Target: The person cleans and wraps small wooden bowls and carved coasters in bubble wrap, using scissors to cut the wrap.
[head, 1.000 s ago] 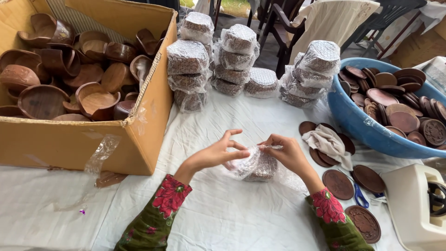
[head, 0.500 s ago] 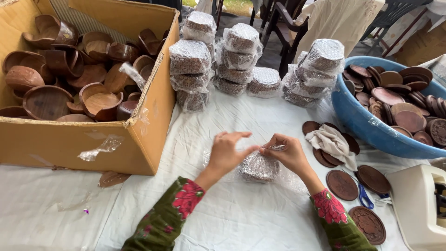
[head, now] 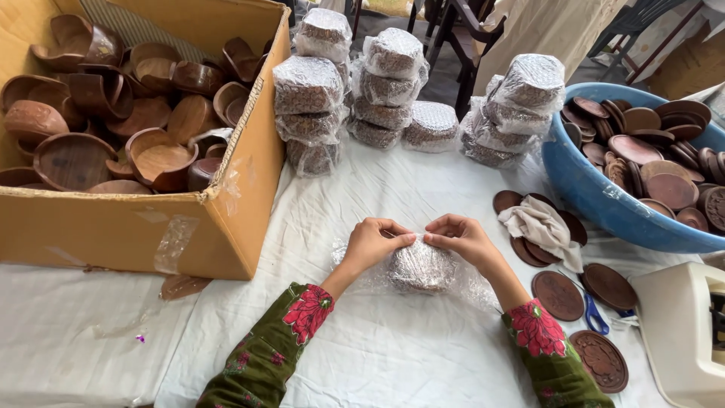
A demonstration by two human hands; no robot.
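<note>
**Head view: both hands pinching wrap on top of bundle**

Head cam, only view.

Hidden / unclear: the wrapped bundle [head: 421,266] sits on the white tablecloth [head: 393,347] between your hands; contents are dark brown & round through the bubble wrap, but count and exact kind can't be made out. Fingertips of both hands are partly buried in the film, so the grip point is hard to see. Your forearms are cut off at the bottom edge. White machine [head: 680,332] at right is cropped by the frame. Blue scissors [head: 596,316] are mostly tucked under the carved wooden discs [head: 557,295]. Cloth [head: 541,229] covers several discs beneath it.

Hands: your left hand [head: 370,245] is closed, thumb & fingers pinching wrap at the bundle's top left. Your right hand [head: 462,238] is likewise closed on the wrap at top right. Fingertips of the two nearly meet above the bundle.

Surroundings: cardboard box [head: 226,204] of wooden bowls at left, stacks of wrapped bundles [head: 377,83] behind, blue tub [head: 596,204] of discs at right.

Vs 0.5 s ago: left hand was open w/ fingers lifted off the wrap; now down & pinching. Bundle approx same spot.
</note>
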